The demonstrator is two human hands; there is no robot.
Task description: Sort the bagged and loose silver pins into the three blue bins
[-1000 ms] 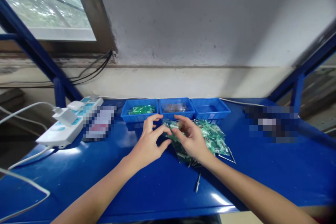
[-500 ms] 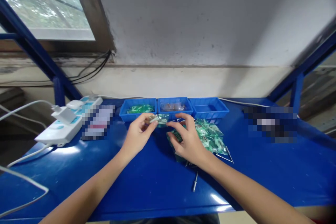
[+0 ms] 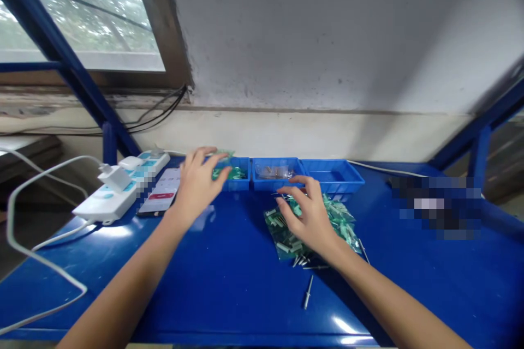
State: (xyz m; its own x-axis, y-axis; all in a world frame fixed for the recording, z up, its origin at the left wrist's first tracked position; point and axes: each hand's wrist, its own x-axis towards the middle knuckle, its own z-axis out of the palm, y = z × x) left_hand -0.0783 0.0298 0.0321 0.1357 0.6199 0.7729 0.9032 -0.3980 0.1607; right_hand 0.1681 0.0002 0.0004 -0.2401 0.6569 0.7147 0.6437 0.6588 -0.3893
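Blue tabletop: right hand spread above green packets; left hand spread, perhaps touching another packet.

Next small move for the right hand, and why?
Probably have the right hand pinch into the green packet pile: its fingers are parted over the pile with nothing visibly held, while the left hand is up at the leftmost blue bin.

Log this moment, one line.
left hand: at left blue bin | green packet: by left hand, grip unclear | right hand: open, over green packet pile | metal pin: loose on blue table
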